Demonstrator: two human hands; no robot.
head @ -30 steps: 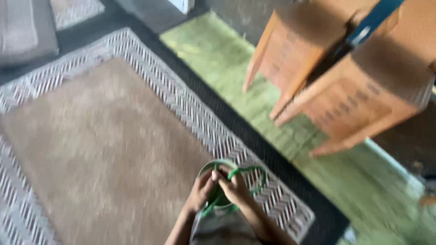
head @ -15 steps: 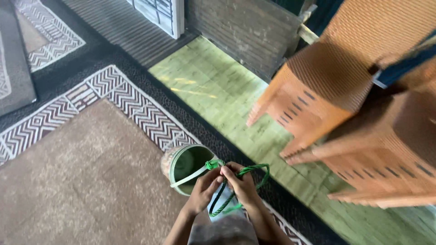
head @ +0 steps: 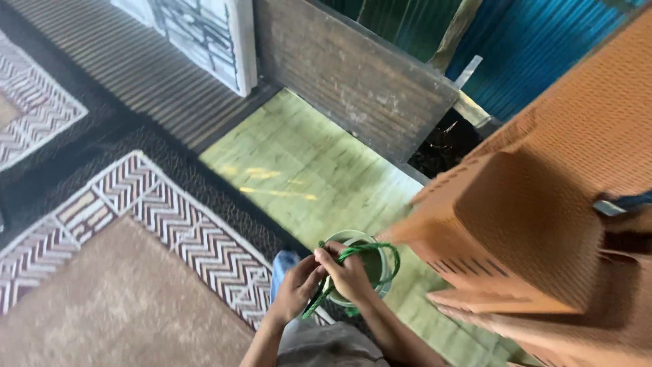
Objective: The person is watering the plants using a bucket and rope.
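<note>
Two hands working a green rope at a small green bucket, lower centre of frame.
Left hand [head: 293, 289] and right hand [head: 348, 272] both grip the green rope [head: 370, 249] over the bucket [head: 388, 275]; patterned rug [head: 170, 217] left, orange chair [head: 536, 224] right.

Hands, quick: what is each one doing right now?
Left hand: closed on the green rope.
Right hand: closed on the same green rope, at the rim of the small green bucket.

Home interior, patterned rug [head: 170, 217], stacked orange plastic chairs [head: 543, 231], wooden partition [head: 346, 75]
</note>
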